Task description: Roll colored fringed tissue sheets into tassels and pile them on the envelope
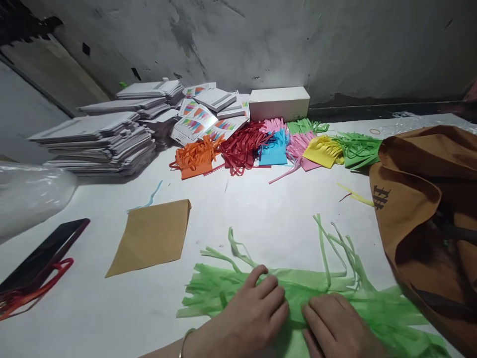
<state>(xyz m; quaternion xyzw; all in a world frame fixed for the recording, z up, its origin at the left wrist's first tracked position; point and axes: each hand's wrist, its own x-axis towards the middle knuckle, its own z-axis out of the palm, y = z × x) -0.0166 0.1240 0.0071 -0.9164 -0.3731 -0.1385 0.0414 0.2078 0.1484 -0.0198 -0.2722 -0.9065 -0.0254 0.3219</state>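
While the green fringed tissue paper (296, 294) is laid across the near part of the white worktop (261, 209), it is touched in the middle by the left hand (251, 311) and the right hand (337, 323). Their fingers are curled and bunched; whether paper is pinched cannot be told. The thin strips (201, 286) could be torn or tangled if pulled too hard, or the right end could be snagged by the brown cloth (408, 199) just beside it.

- My left hand (253, 308): palm down, fingers (275, 300) curled, forearm (167, 349) extending from lower left.
- My right hand (337, 323): near it, fingers bent, back upward.
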